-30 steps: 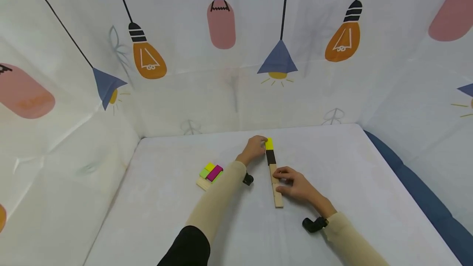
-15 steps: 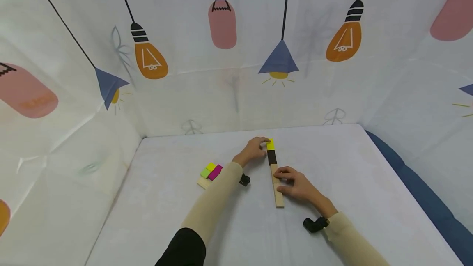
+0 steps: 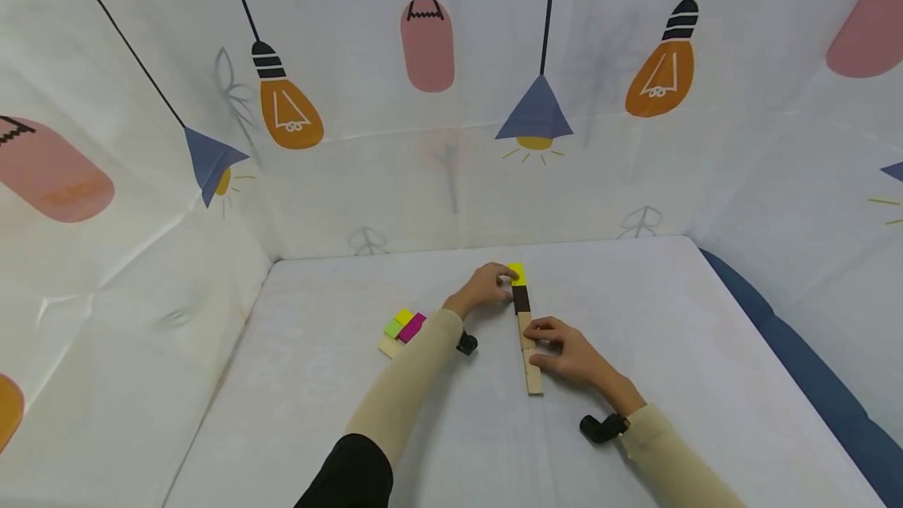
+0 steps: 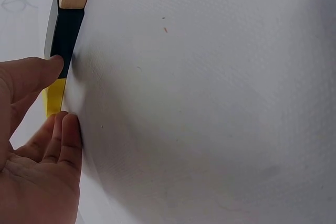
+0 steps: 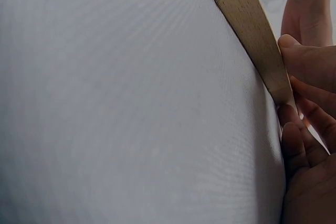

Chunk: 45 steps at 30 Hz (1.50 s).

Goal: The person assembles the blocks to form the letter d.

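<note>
Grip, left hand (image 3: 487, 286): fingers bent, thumb and fingertips a small gap apart, pinching the yellow block (image 3: 520, 276); thumb tip on the black block (image 3: 521, 300), close to its seam with the yellow, per the left wrist view.

Grip, right hand (image 3: 567, 353): half closed, thumb and fingertips parted, holding the two wooden blocks (image 3: 534, 380) near their joint.

Blocks, four, lying end to end on the white surface (image 3: 303, 398), in a nearly straight line: yellow farthest from the person, then black, then the wooden pair nearest. Dark marking on a wooden face, right wrist view.

Blocks, loose group, left of the line and partly hidden by the left sleeve (image 3: 404, 386): green piece (image 3: 393, 328), second yellow piece (image 3: 404, 317), magenta piece (image 3: 412, 328), pale wooden piece (image 3: 388, 346).

Backdrop (image 3: 395, 186): white sheet, printed with hanging lamps and bulbs.
</note>
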Each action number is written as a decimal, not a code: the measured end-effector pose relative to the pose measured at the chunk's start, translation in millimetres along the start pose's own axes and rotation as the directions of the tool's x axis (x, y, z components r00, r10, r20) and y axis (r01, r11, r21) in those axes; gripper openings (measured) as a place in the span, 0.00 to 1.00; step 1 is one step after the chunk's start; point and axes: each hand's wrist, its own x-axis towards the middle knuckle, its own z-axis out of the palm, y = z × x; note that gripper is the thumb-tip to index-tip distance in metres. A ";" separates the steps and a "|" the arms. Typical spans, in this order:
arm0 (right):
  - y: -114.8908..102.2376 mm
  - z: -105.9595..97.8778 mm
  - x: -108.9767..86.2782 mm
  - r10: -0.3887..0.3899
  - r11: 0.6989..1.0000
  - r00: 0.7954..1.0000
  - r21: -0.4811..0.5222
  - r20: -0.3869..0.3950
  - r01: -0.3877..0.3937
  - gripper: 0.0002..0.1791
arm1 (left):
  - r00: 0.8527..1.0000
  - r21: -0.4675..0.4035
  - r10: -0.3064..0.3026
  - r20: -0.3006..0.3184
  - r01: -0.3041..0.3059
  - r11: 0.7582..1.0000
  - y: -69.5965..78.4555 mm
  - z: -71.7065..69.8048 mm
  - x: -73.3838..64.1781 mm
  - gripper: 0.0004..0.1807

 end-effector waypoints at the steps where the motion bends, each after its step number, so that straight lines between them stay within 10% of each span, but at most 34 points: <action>1: 0.2 0.2 0.2 0.000 1.000 1.000 0.000 0.000 0.000 0.22 | 1.000 -0.001 -0.002 0.000 0.002 1.000 0.0 -0.1 -0.3 0.24; 17: 0.2 -1.0 8.4 0.023 1.000 1.000 0.015 0.020 -0.023 0.24 | 0.998 0.025 0.056 0.017 -0.057 0.998 2.0 -20.4 -24.2 0.18; 32: -1.1 0.7 4.7 0.004 1.000 1.000 0.005 0.017 -0.004 0.24 | 0.972 -0.009 0.225 -0.065 -0.226 0.974 -37.0 -57.8 -104.5 0.17; 45: -0.3 0.4 -2.6 -0.001 1.000 1.000 -0.016 -0.011 0.001 0.23 | 0.973 -0.006 0.161 -0.167 -0.165 0.986 -77.9 -78.1 -161.3 0.17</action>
